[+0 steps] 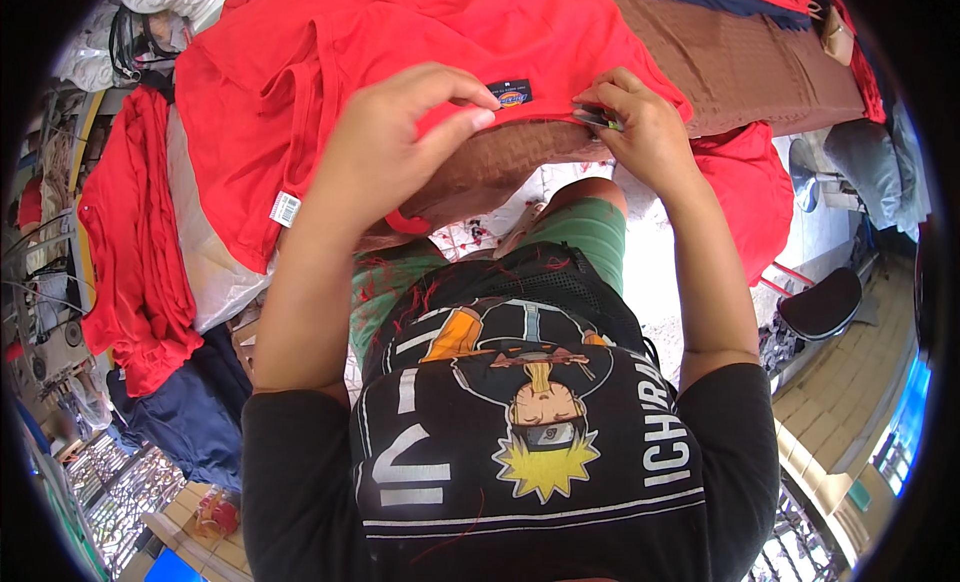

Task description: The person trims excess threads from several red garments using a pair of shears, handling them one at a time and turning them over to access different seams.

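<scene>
A red garment is spread over a brown cloth-covered surface in front of me. A dark woven label sits at its near edge. My left hand is at that edge, thumb and index finger closed on the red fabric beside the label. My right hand is closed at the same edge, further right. Between its fingers is a small dark tool with a bit of green, like thread snips; the fingers hide most of it. A white barcode tag hangs from the garment's left side.
More red garments hang at the left and right. Dark blue cloth lies at lower left. The brown cover runs on to the right. A black stool seat stands at right; red thread scraps litter the floor.
</scene>
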Action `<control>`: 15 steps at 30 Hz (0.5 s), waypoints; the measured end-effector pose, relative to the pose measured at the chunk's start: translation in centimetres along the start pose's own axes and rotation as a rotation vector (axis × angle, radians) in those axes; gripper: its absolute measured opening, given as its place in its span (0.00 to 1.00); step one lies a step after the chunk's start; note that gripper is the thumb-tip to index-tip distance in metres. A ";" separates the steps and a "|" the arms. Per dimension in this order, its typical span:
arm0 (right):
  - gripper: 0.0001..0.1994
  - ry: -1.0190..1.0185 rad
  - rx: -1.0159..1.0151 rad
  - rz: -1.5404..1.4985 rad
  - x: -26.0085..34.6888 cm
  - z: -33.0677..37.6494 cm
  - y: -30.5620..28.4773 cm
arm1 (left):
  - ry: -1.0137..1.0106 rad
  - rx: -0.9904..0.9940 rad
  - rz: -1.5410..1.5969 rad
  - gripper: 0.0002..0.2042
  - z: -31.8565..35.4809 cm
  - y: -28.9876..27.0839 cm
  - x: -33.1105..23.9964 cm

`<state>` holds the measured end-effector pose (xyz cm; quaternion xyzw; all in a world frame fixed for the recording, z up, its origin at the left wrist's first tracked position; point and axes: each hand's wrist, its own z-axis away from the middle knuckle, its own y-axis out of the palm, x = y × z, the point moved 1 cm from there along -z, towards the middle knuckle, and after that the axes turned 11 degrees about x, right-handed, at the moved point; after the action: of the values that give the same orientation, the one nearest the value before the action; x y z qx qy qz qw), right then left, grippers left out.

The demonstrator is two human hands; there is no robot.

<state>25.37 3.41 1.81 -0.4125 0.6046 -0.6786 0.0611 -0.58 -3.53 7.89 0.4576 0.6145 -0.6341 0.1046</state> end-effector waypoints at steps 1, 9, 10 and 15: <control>0.12 -0.019 -0.001 0.020 -0.3 -0.1 0.1 | -0.011 -0.017 -0.140 0.08 0.1 1.3 1.2; 0.08 0.029 -0.143 -0.129 0.8 -1.5 -2.8 | -0.235 -0.087 -0.167 0.12 1.4 1.0 4.2; 0.09 0.070 -0.129 -0.188 0.9 -2.0 -3.0 | -0.290 -0.085 -0.013 0.12 1.2 0.0 3.7; 0.16 0.161 -0.027 -0.243 0.0 -5.6 -1.7 | -0.395 -0.065 -0.380 0.15 0.0 -2.4 5.4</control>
<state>22.53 8.19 3.66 -0.4278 0.5621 -0.7038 -0.0755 -5.24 -0.71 5.72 0.1980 0.6768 -0.6994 0.1163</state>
